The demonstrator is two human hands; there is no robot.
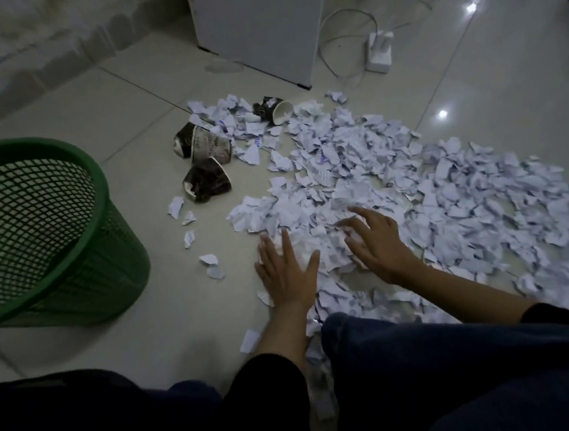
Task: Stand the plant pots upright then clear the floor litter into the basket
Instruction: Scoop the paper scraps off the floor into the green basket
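The left hand (286,272) lies flat at the lower centre of the frame, fingers straight and spread, pressed against the near-left edge of the torn paper scraps (394,185); it holds nothing. The right hand (376,241), just right of it, rests on top of the scraps with its fingers loosely bent and splayed, and whether any paper is caught under them cannot be told. The step in hand looks like raking a heap together: it would go best with both palms kept low to the floor, drawn toward each other so the pieces bunch rather than scatter, then lifted as one cupped load. The litter spreads as a broad band whose long axis runs from upper centre down to the right edge. Crushed dark paper cups (205,160) lie on their sides at its upper-left fringe. The green mesh basket (51,242) stands upright at the left edge, mouth up, well apart from the hands.
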